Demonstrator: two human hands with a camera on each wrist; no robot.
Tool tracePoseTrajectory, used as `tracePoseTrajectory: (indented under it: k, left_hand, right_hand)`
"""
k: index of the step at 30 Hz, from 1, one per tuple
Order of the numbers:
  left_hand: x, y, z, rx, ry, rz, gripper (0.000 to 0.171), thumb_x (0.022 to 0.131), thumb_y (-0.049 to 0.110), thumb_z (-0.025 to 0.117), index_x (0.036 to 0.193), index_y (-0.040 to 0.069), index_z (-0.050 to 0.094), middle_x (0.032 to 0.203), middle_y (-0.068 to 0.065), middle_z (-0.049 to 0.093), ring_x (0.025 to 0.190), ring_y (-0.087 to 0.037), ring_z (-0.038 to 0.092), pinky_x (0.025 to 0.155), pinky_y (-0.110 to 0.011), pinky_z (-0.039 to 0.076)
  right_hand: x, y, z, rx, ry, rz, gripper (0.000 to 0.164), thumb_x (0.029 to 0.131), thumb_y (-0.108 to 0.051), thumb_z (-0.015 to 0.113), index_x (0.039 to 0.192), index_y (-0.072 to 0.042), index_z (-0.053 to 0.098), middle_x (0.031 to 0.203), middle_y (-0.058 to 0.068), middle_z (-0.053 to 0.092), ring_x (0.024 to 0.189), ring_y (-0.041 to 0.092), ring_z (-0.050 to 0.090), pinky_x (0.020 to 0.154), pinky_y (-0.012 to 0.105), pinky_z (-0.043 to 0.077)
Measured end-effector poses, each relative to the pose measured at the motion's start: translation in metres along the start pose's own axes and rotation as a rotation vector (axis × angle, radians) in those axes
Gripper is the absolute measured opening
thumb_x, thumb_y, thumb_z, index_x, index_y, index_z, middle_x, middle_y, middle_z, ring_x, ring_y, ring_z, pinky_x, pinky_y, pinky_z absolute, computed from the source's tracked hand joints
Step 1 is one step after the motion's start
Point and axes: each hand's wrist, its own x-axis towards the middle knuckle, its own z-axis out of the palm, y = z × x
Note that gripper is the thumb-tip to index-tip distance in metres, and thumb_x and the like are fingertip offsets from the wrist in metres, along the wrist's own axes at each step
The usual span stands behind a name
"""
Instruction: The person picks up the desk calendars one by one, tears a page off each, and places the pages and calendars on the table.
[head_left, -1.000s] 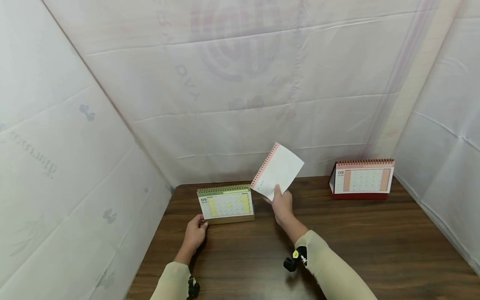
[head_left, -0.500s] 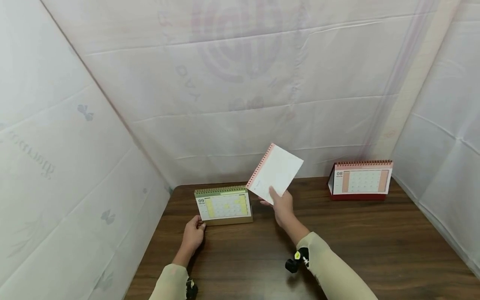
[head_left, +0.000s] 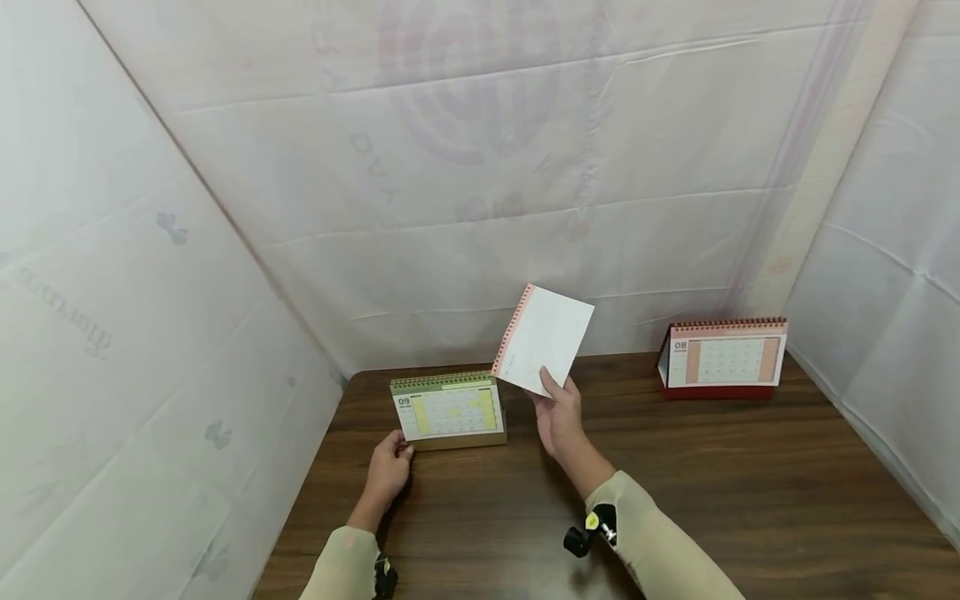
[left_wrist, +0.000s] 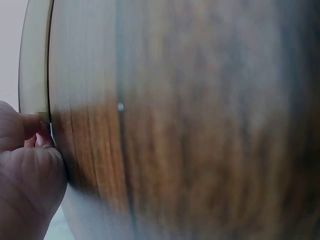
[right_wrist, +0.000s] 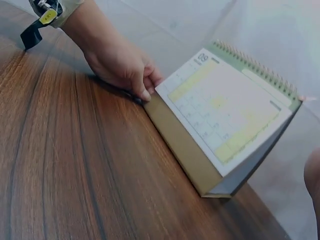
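Note:
A green-topped desk calendar [head_left: 450, 412] showing 09 stands on the table. My left hand [head_left: 388, 467] pinches its lower left corner, thumb in front on the gold-brown base [right_wrist: 175, 135]. In the right wrist view that grip shows from the side, with the left hand [right_wrist: 117, 62] low by the table. My right hand [head_left: 561, 417] holds a loose calendar page [head_left: 546, 337] up near the spiral's right end, thumb across its lower edge and the other fingers behind. The page is mostly white, with a pink strip of punched holes along its left side.
At the back right stands a red desk calendar [head_left: 723, 358] showing 08. White printed cloth [head_left: 450, 275] hangs behind and on both sides of the brown wooden table [head_left: 712, 483]. Each wrist wears a small black camera.
The right hand has shifted slightly left with the page and turned it a little more upright. The left hand keeps its grip on the green calendar, which stays in place.

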Motion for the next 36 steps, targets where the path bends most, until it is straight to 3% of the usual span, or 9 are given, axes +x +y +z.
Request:
tracePoseTrajectory:
  k: [4,9,11,14,17,20,24,28,36]
  left_hand:
    - [0.0,0.0,0.002,-0.006,0.007,-0.006,0.021,0.104,-0.001,0.057,0.122,0.0,0.068,0.112,-0.015,0.069,0.099,-0.021,0.06,0.083,-0.027,0.047]
    - [0.002,-0.001,0.002,0.0,0.014,-0.001,0.02,0.104,-0.002,0.057,0.12,-0.001,0.068,0.112,-0.016,0.069,0.101,-0.023,0.06,0.087,-0.031,0.047]
    - [0.003,-0.001,0.002,0.004,0.015,0.003,0.019,0.104,-0.002,0.057,0.119,-0.002,0.068,0.112,-0.017,0.07,0.102,-0.024,0.061,0.088,-0.032,0.048]
    - [0.004,-0.002,0.003,0.004,0.017,0.003,0.019,0.103,-0.003,0.057,0.119,-0.002,0.068,0.112,-0.017,0.07,0.102,-0.024,0.061,0.088,-0.032,0.048]
    - [0.004,-0.004,0.004,0.002,0.018,0.004,0.02,0.102,-0.004,0.057,0.119,-0.003,0.068,0.112,-0.017,0.07,0.101,-0.024,0.061,0.087,-0.032,0.048]
    - [0.003,-0.004,0.004,-0.002,0.022,0.006,0.02,0.102,-0.004,0.057,0.118,-0.003,0.068,0.111,-0.017,0.07,0.101,-0.024,0.061,0.087,-0.032,0.048]
    - [0.004,-0.003,0.004,-0.011,0.024,0.01,0.021,0.102,-0.005,0.057,0.119,-0.004,0.068,0.112,-0.018,0.07,0.102,-0.025,0.062,0.088,-0.033,0.048]
    - [0.003,-0.002,0.003,-0.011,0.029,0.017,0.021,0.102,-0.004,0.058,0.119,-0.003,0.069,0.113,-0.019,0.071,0.103,-0.025,0.063,0.088,-0.033,0.049]
    - [0.003,0.0,0.002,-0.009,0.038,0.011,0.019,0.102,-0.003,0.059,0.117,-0.003,0.07,0.112,-0.018,0.071,0.1,-0.021,0.062,0.083,-0.024,0.048]
  right_hand:
    - [-0.006,0.005,0.008,-0.101,-0.02,-0.086,0.028,0.105,-0.009,0.063,0.132,0.0,0.058,0.113,-0.005,0.076,0.101,0.01,0.075,0.093,0.027,0.061]
    - [-0.003,0.02,0.017,-0.423,-0.01,-0.15,0.035,0.102,-0.012,0.071,0.131,0.004,0.059,0.113,0.005,0.075,0.094,0.011,0.076,0.092,0.032,0.063]
    - [0.002,0.025,0.021,-0.526,0.02,-0.164,0.044,0.102,-0.017,0.073,0.139,-0.001,0.056,0.123,0.01,0.072,0.106,0.011,0.073,0.101,0.034,0.06]
    - [0.008,0.031,0.026,-0.599,0.066,-0.162,0.054,0.102,-0.02,0.073,0.148,-0.009,0.047,0.139,0.015,0.064,0.127,0.018,0.065,0.114,0.042,0.051]
    - [0.012,0.036,0.026,-0.613,0.107,-0.138,0.058,0.101,-0.018,0.075,0.15,-0.012,0.045,0.144,0.015,0.06,0.14,0.028,0.057,0.121,0.049,0.043]
    - [0.015,0.039,0.024,-0.625,0.114,-0.138,0.057,0.101,-0.015,0.074,0.15,-0.011,0.045,0.144,0.015,0.06,0.14,0.031,0.057,0.12,0.051,0.044]
    - [0.018,0.038,0.021,-0.605,0.1,-0.118,0.045,0.102,-0.014,0.072,0.142,-0.005,0.055,0.136,0.018,0.069,0.125,0.025,0.07,0.105,0.039,0.058]
    - [0.02,0.038,0.02,-0.542,0.115,-0.064,0.031,0.104,-0.013,0.07,0.13,0.001,0.063,0.123,0.024,0.077,0.107,0.025,0.079,0.091,0.034,0.065]
    - [0.019,0.044,0.024,-0.424,0.181,-0.028,0.031,0.106,-0.008,0.065,0.132,0.007,0.059,0.124,0.033,0.073,0.108,0.031,0.079,0.093,0.038,0.064]
